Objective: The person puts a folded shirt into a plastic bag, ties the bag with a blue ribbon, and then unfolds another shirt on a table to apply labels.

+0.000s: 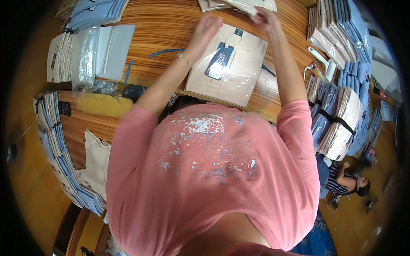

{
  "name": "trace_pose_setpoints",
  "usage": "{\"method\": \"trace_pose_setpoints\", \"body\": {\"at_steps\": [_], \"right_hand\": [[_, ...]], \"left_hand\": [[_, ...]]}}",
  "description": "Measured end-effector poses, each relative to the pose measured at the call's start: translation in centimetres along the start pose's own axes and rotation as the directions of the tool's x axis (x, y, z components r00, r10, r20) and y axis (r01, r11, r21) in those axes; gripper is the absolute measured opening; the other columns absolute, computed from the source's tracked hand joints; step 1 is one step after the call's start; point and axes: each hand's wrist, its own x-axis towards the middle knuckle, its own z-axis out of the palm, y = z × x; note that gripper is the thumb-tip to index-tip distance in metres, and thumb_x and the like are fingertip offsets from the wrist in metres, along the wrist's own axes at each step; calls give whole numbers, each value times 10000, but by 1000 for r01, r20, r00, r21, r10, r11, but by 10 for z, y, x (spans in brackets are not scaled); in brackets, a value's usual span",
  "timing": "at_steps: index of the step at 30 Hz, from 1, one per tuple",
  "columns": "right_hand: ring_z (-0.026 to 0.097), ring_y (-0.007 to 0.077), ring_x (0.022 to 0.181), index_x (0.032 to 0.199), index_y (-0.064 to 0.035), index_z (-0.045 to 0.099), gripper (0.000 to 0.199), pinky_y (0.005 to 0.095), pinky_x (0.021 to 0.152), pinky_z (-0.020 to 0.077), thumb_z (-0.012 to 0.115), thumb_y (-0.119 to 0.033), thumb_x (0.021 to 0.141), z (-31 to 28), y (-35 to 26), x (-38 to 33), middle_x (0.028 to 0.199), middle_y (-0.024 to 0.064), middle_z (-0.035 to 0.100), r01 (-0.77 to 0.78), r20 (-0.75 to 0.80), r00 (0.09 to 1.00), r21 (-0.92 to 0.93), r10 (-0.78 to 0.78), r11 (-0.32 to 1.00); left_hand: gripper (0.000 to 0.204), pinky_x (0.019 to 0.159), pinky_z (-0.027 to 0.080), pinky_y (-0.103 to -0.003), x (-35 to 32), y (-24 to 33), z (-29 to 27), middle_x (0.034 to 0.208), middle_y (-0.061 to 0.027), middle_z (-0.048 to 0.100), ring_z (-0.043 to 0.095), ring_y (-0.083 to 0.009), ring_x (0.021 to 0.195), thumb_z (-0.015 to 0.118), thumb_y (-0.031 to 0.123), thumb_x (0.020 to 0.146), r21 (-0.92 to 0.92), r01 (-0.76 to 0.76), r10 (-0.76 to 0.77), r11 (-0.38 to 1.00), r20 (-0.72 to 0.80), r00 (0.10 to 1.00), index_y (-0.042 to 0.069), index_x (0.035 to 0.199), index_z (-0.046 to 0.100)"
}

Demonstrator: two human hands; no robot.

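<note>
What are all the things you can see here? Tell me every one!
Bagged shirt: one, beige with a dark blue tag, in clear plastic, on the table under both hands.
Wooden table: one, orange-brown, across the top.
Folded shirt stacks: many, blue and beige, right side; more at the left edge and top left.
Strapped bundle: one, beige and blue, black straps, right.
Plastic bags: a pile, clear, left on the table.
Lint roller: one, white, right.
Cloth: one, cream, lower left.
Another person: one, striped top, sitting on the floor, lower right.
Left hand: on the bag's top edge.
Right hand: at the bag's top right corner.
</note>
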Motion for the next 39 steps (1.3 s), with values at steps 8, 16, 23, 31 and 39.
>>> {"method": "trace_pose_setpoints", "body": {"at_steps": [8, 16, 23, 31, 39], "right_hand": [[501, 329, 1122, 1275, 59, 361, 628, 458, 977, 393, 433, -448, 910, 107, 43, -222, 1197, 260, 489, 109, 173, 970, 332, -173, 937], [640, 187, 799, 1215, 25, 441, 545, 314, 719, 533, 444, -432, 918, 41, 20, -236, 1040, 143, 622, 124, 387, 918, -82, -83, 989], [613, 109, 778, 972, -64, 593, 337, 240, 656, 469, 569, -381, 861, 40, -3, -308, 875, 47, 640, 67, 94, 995, -790, 12, 609], [598, 332, 892, 1119, -27, 549, 602, 463, 823, 456, 547, -542, 809, 12, -74, -34, 993, 145, 629, 480, 233, 709, -851, -666, 214], [553, 387, 1029, 1250, -53, 474, 599, 454, 877, 448, 626, -379, 770, 79, -37, 6, 1088, 235, 587, -37, 40, 786, -993, -618, -110]], "left_hand": [[443, 942, 434, -361, 44, 22, -21, 1198, -128, 528, 521, -240, 1098, 482, 15, 830, -496, -115, 131, 860, -3, 991, 19, 1265, 398], [589, 1024, 357, -361, -12, 63, -40, 1272, -158, 456, 425, -252, 1211, 507, 75, 817, -152, 9, 32, 988, 264, 964, 54, 1362, 283], [681, 1009, 324, -308, -76, 10, -53, 1316, -130, 410, 391, -209, 1229, 546, -23, 773, 137, 195, -212, 971, 123, 969, 38, 1379, 240], [594, 1046, 246, -343, -107, -33, -50, 1364, -268, 297, 315, -342, 1277, 555, 60, 805, 749, -51, 56, 660, 18, 998, -9, 1327, 279], [725, 1085, 160, -410, -120, -55, -70, 1440, -258, 164, 151, -361, 1348, 544, 126, 855, 657, -79, 97, 750, 10, 995, 1, 1416, 102]]}}
